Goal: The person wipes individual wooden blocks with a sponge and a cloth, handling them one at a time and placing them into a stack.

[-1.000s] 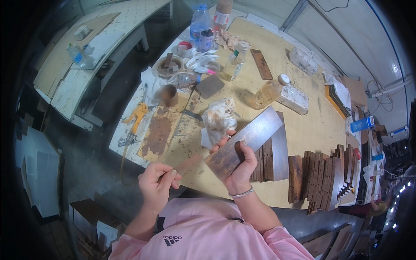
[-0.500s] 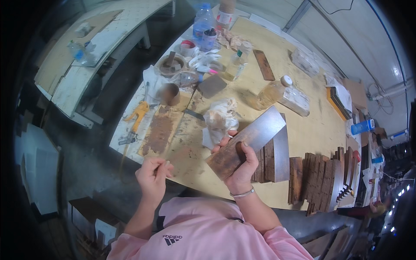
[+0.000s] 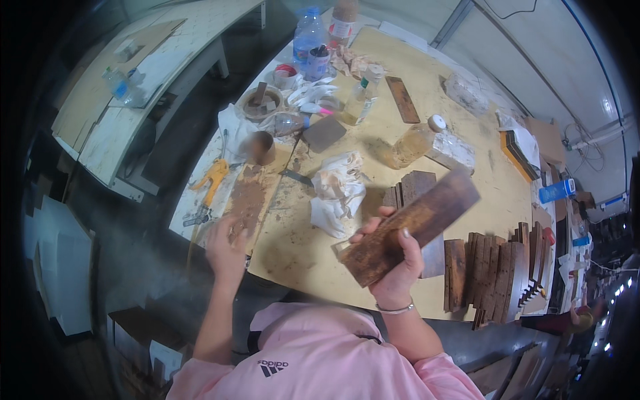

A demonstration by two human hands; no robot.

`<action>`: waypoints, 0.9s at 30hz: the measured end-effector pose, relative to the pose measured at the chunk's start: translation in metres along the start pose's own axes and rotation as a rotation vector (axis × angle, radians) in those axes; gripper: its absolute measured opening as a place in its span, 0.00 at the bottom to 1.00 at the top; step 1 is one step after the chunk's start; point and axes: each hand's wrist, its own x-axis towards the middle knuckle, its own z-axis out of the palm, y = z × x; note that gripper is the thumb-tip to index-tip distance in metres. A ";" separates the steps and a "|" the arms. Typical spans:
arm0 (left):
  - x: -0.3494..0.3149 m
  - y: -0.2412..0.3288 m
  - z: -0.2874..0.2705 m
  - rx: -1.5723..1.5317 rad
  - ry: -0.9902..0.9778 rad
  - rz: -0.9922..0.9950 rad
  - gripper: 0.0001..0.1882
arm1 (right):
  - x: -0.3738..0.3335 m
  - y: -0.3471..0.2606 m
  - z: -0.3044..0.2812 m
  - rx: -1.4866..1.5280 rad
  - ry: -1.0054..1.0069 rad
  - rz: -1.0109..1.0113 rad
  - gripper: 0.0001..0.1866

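A dark brown wooden board (image 3: 427, 213) is held at a slant above the table's near side. My right hand (image 3: 395, 280) is closed round its lower end, thumb across the upper face and fingers on the far edge. To the left, my left hand (image 3: 225, 250) hovers by the table's near edge with its fingers curled, slightly blurred; whatever is in them is too small to make out. A crumpled white cloth (image 3: 339, 190) lies beyond the hands. Stacked brown wooden boards (image 3: 490, 273) stand to the right, and more boards are partly hidden behind the held one.
On the table (image 3: 293, 233) are a yellow-handled tool (image 3: 213, 179), a brown cup (image 3: 261, 148), a bottle of yellowish liquid (image 3: 410, 145), a wrapped block (image 3: 452, 152) and a single flat board (image 3: 403, 100). Bottles and a bowl (image 3: 261, 103) crowd the far left. Another bench (image 3: 133, 87) stands beyond.
My right hand has moved to the right, and the board has tilted from its shiny look to a dark brown face. My left hand has shifted slightly up and left.
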 end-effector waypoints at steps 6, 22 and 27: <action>0.022 0.109 0.069 -0.011 -0.302 0.481 0.27 | -0.015 -0.045 -0.003 -0.239 0.102 -0.124 0.27; -0.031 0.259 0.050 -0.516 -0.310 0.967 0.18 | -0.027 -0.112 -0.077 -0.203 0.307 -0.330 0.26; -0.006 0.192 0.091 -0.270 -0.299 0.431 0.18 | -0.037 -0.130 -0.081 -0.219 0.135 -0.196 0.27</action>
